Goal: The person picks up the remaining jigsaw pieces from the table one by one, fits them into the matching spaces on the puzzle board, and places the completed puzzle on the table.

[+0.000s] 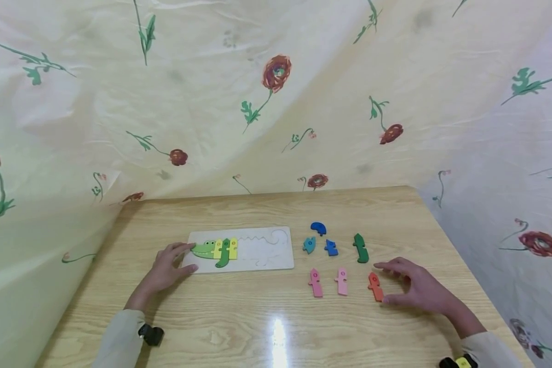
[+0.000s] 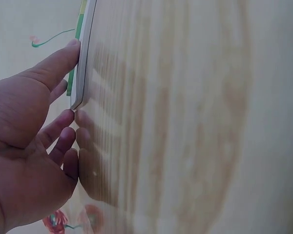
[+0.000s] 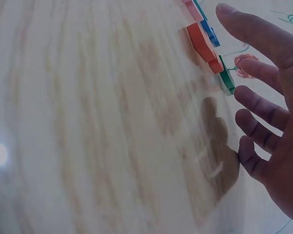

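A white puzzle board point(image 1: 262, 260) lies on the table with a green crocodile head point(image 1: 204, 249), two yellow pieces point(image 1: 233, 249) and a green leg piece point(image 1: 223, 255) in a row at its left part. My left hand point(image 1: 167, 267) rests at the board's left end, fingertips by the head and thumb point(image 2: 63, 61) against the board's edge. On the right, my right hand point(image 1: 416, 286) is spread beside an orange piece point(image 1: 375, 287), thumb close to its lower end. Whether the thumb touches it I cannot tell. A dark green piece point(image 1: 361, 248) lies just beyond those fingers.
Two pink pieces point(image 1: 315, 283) lie left of the orange one. Behind them are a dark blue curved piece point(image 1: 319, 228), a teal piece point(image 1: 309, 245) and a blue piece point(image 1: 331, 248). Flowered cloth point(image 1: 211, 102) hangs behind and beside the wooden table point(image 1: 230, 327).
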The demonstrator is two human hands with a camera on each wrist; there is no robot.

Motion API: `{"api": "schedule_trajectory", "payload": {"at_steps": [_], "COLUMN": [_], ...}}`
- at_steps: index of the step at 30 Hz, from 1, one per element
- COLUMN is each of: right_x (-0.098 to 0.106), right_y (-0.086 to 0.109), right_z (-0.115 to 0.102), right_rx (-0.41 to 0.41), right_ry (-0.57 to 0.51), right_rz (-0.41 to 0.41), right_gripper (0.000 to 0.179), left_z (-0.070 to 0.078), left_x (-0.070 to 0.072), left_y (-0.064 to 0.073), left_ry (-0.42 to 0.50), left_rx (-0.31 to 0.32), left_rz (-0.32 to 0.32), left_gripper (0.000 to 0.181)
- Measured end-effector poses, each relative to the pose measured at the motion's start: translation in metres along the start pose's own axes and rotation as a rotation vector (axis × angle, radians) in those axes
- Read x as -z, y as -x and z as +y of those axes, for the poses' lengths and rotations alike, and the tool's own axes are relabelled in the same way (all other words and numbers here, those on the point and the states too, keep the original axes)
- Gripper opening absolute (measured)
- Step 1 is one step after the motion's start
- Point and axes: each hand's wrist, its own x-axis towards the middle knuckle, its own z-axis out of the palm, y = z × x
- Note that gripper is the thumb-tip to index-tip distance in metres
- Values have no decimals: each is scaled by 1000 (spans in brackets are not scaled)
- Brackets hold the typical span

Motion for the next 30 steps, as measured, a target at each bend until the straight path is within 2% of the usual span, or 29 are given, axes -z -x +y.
{"api": "schedule_trajectory", "payload": {"at_steps": [7, 20, 30], "right_x": [-4, -5, -2], "right_y": [-2, -5, -7], "right_z": [3, 1, -2], "right_rx": [-54, -63, -49], "right_ry": [7, 32, 49], "right_rz": [-48, -117, -126], "right_gripper": [70, 72, 68], "left_z": [0, -2, -3], "left_x": [1, 0, 0], "left_y": [1, -1, -1], "left_ry": [-4, -8, 1], "left_rx": [-9, -22, -33], "left_rz": [4, 23, 32], "left_gripper": [66, 64, 65]}}
